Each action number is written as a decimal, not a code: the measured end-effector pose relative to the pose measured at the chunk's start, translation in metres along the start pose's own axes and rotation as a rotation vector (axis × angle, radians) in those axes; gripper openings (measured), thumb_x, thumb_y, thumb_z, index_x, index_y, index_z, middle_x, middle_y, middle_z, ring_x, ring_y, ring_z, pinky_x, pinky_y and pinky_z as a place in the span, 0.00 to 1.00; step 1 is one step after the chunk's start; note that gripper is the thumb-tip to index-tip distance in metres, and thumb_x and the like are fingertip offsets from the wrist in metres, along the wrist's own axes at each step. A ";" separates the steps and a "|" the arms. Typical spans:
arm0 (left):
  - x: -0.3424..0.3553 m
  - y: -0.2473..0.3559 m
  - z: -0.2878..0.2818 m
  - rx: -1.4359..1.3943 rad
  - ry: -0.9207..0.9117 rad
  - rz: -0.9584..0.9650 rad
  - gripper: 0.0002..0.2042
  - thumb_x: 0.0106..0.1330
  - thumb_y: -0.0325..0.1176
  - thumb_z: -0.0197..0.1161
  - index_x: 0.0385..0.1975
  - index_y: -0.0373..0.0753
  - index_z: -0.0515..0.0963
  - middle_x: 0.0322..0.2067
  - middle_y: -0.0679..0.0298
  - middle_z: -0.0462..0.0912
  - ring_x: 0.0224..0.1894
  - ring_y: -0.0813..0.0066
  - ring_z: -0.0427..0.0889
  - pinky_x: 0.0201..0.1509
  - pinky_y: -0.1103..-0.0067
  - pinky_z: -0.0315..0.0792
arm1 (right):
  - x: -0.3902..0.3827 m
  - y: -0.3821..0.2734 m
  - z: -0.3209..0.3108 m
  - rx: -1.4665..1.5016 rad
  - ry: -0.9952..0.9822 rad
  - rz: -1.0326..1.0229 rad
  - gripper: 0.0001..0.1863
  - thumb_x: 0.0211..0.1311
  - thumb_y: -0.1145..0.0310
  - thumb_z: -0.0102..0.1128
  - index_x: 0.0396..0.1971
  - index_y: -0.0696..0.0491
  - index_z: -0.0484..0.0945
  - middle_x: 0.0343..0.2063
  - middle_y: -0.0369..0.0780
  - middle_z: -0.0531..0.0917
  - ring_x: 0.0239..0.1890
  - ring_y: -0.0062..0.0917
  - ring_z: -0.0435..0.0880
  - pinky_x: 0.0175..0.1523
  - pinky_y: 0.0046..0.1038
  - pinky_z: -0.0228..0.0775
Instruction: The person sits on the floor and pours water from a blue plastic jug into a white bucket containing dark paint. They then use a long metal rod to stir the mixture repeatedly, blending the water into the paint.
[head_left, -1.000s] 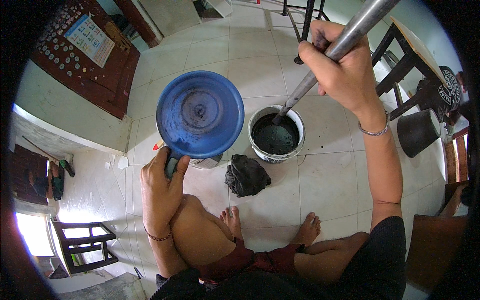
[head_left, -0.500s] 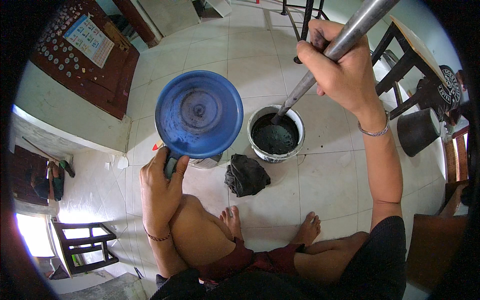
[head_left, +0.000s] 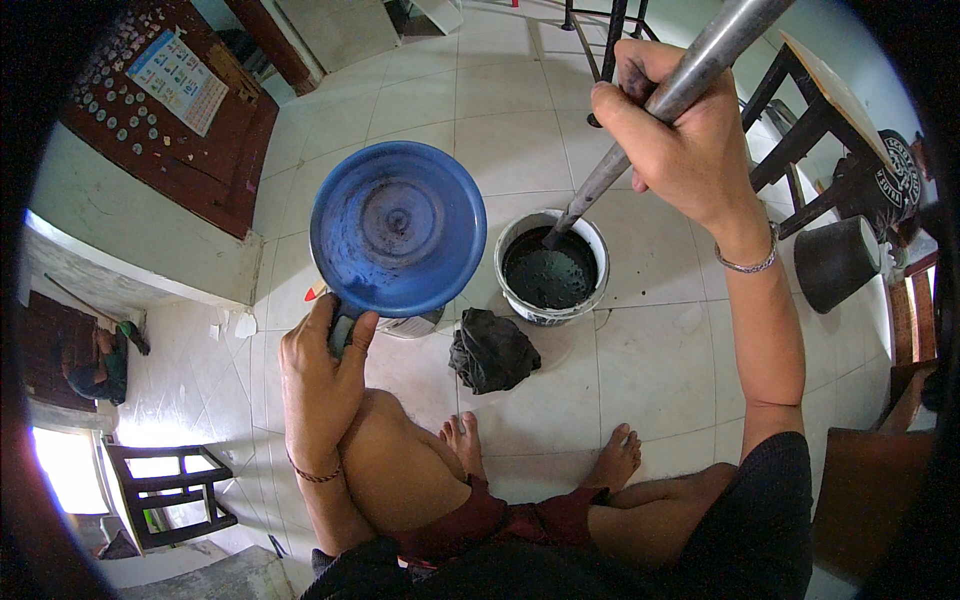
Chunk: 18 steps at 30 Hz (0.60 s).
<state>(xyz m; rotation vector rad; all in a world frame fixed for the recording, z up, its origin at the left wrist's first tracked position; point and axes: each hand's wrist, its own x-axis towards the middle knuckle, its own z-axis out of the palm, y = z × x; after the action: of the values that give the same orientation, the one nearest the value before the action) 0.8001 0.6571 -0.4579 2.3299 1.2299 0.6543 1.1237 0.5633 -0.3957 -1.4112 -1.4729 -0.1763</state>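
My left hand [head_left: 325, 375] is closed round the handle of a round blue plastic dipper [head_left: 440, 215]. Dark stains mark the dipper's bowl, and no liquid can be made out in it. Part of a container [head_left: 412, 325] shows beneath the dipper; the rest is hidden. My right hand [head_left: 680, 140] grips a long grey metal pole [head_left: 605, 178], tilted with its lower end in a white bucket [head_left: 601, 270]. Dark, wet-looking material [head_left: 550, 280] fills part of that bucket. A crumpled black cloth or bag [head_left: 493, 350] lies on the floor between the bucket and my feet.
Pale floor tiles [head_left: 650, 350] lie round the bucket. On the right stand a black-legged table [head_left: 790, 120] and a dark bucket [head_left: 838, 265]. At left are a wall edge [head_left: 200, 265], a brown door [head_left: 190, 130] and a dark stool [head_left: 180, 495]. Another person [head_left: 95, 365] is partly visible far left.
The surface in the white bucket looks slightly different round the pole. My hands and the dipper stay almost where they were. The person far left has shifted slightly.
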 end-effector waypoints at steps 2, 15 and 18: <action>0.000 0.000 0.000 0.017 0.000 -0.006 0.17 0.69 0.41 0.69 0.38 0.29 0.79 0.22 0.50 0.81 0.21 0.62 0.79 0.31 0.69 0.73 | 0.000 0.001 0.000 0.015 -0.004 -0.001 0.13 0.60 0.76 0.62 0.17 0.54 0.71 0.09 0.30 0.71 0.08 0.13 0.74 0.14 0.18 0.58; 0.001 0.001 0.001 0.095 0.034 0.020 0.13 0.70 0.37 0.67 0.39 0.31 0.79 0.25 0.53 0.83 0.25 0.65 0.81 0.33 0.70 0.74 | -0.088 0.150 0.012 0.197 -0.119 0.783 0.24 0.63 0.53 0.74 0.31 0.62 0.80 0.20 0.37 0.83 0.25 0.22 0.88 0.27 0.27 0.81; -0.011 0.003 0.006 0.157 0.099 0.090 0.14 0.70 0.36 0.65 0.45 0.30 0.80 0.32 0.47 0.84 0.31 0.53 0.83 0.38 0.65 0.75 | -0.132 0.196 0.014 0.257 -0.109 0.952 0.19 0.65 0.57 0.72 0.37 0.60 0.82 0.29 0.40 0.86 0.29 0.24 0.89 0.34 0.28 0.85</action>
<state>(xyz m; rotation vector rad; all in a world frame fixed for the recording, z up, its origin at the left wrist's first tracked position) 0.8000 0.6450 -0.4636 2.5213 1.2667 0.7350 1.2416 0.5459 -0.5995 -1.7602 -0.7343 0.6669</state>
